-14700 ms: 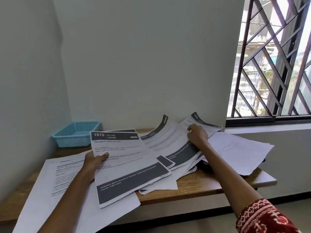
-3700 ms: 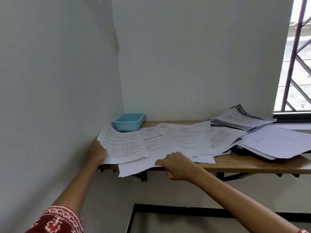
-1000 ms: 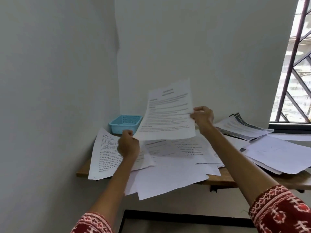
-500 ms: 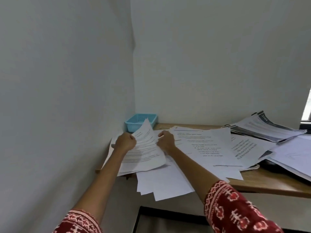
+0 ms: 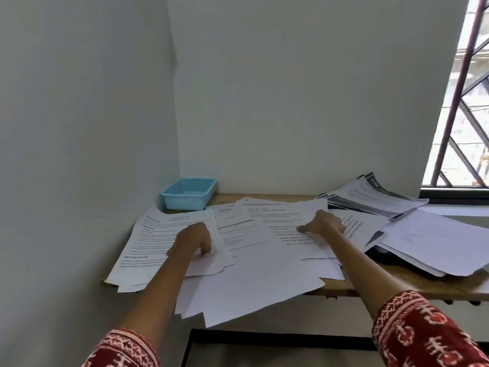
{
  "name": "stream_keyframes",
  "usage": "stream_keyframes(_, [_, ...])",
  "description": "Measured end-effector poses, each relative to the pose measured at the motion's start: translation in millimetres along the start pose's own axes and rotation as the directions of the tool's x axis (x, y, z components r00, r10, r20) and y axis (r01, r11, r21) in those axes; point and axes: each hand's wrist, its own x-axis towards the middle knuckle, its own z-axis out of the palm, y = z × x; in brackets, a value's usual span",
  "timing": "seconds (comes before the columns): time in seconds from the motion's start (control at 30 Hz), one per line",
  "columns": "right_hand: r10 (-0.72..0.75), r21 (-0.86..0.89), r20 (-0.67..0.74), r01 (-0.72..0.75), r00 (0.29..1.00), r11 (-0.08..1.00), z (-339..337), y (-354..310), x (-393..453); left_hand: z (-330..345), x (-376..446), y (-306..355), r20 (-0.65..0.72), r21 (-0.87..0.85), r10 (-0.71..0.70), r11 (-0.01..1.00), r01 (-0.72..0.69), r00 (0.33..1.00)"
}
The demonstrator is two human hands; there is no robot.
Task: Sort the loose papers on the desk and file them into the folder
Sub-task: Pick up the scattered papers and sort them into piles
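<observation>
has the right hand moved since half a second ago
Yes. The right hand has gone rightward, away from the small blue plastic basket, and now rests on the middle sheets of white printed paper.

Setting: plain room corner, likely home or small office. Narrow wooden wall-mounted desk [image 5: 397, 283] against bare white walls [image 5: 291, 88], barred window [image 5: 460, 102] at right (daylight outside), printed papers [image 5: 259, 274] spread across, blue plastic basket [image 5: 188, 194] in corner.
</observation>
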Motion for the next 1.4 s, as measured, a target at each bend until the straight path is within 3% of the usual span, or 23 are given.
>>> stream_keyframes(0.17, [0.007,0.057,0.040,-0.009,0.999,0.998,-3,2,-3,10,1,13,-0.106,0.008,-0.020,1.000,0.021,0.994])
stream_keyframes(0.4, [-0.063,0.031,-0.308,0.077,0.949,0.997,-9,3,-1,13,2,12,-0.156,0.008,-0.056,0.998,0.058,0.986])
stream_keyframes(0.73, [-0.099,0.186,-0.261,0.150,0.960,0.971,-14,15,8,18,-3,13,-0.217,0.018,-0.046,0.999,0.051,0.975])
stream_keyframes(0.9, [-0.101,0.175,-0.350,0.171,0.931,0.969,-13,15,2,16,-7,11,-0.221,-0.030,-0.050,0.999,0.045,0.974])
stream_keyframes(1.03, [-0.109,0.300,-0.503,0.291,0.857,0.908,-28,16,-1,16,-9,11,-0.208,-0.045,-0.062,0.998,0.054,0.976])
stream_keyframes(1.17, [-0.048,0.388,-0.727,0.468,0.685,0.794,-65,9,-18,19,-12,11,-0.219,-0.063,-0.051,0.997,0.038,0.974])
stream_keyframes(1.23, [-0.011,0.451,-0.763,0.545,0.646,0.707,-79,-1,-29,18,-16,10,-0.230,-0.068,-0.030,0.998,0.014,0.973])
stream_keyframes(1.3, [0.034,0.551,-0.724,0.548,0.689,0.629,-83,-16,-35,14,-22,4,-0.253,-0.118,-0.015,0.993,-0.015,0.967])
stream_keyframes(1.4, [0.028,0.715,-0.539,0.440,0.842,0.543,-70,-49,-49,-5,-34,-12,-0.350,-0.271,-0.043,0.961,-0.057,0.936])
